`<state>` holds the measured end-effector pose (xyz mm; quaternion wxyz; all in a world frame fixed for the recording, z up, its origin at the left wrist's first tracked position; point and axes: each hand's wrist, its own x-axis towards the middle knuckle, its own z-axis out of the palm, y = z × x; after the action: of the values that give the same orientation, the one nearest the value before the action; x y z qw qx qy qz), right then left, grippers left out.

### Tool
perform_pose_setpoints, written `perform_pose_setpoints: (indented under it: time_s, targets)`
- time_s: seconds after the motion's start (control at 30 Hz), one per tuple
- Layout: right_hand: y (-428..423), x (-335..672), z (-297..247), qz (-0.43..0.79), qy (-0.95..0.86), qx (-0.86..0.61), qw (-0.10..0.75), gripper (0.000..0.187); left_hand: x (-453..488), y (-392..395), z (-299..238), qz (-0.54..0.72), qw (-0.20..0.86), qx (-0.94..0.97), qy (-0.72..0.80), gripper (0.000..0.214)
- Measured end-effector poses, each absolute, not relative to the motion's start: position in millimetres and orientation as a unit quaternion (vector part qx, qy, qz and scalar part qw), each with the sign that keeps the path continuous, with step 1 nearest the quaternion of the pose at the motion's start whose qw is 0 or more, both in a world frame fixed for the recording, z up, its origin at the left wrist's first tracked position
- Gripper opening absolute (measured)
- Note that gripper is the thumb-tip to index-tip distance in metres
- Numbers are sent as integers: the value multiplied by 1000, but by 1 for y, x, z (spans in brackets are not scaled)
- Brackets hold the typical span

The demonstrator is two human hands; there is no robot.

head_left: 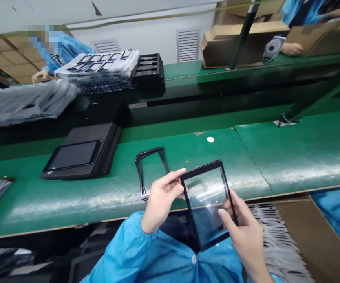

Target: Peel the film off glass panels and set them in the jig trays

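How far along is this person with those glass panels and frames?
Looks done: a dark stack with a framed screen on top lies at the left of the green bench. In hand: the left hand and right hand hold a black-edged glass panel by its sides. Probably left: empty black frames wait on the bench just beyond the left hand. How many remain, I cannot tell.

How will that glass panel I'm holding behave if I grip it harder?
The glass panel looks thin and see-through, so probably stiff but fragile. Its glossy reflections suggest a slippery face. The left hand and right hand hold it by the edges, so it seems light.
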<state>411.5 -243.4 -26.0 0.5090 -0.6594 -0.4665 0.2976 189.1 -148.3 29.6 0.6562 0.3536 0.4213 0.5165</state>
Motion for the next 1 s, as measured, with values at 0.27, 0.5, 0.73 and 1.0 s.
perform_pose_setpoints:
  time_s: [0.27, 0.5, 0.73, 1.0]
  targets:
    - [-242, 414, -18, 350, -452, -657, 492, 56, 188, -147, 34, 490, 671, 355, 428, 48]
    - [-241, 413, -17, 362, -448, -655, 489, 54, 189, -145, 32, 481, 673, 354, 437, 55]
    - [-243, 413, -22, 337, -468, -660, 481, 56, 189, -147, 31, 479, 670, 357, 440, 53]
    - [-225, 424, 5, 219, -526, -654, 498, 41, 186, -149, 40, 456, 642, 396, 473, 47]
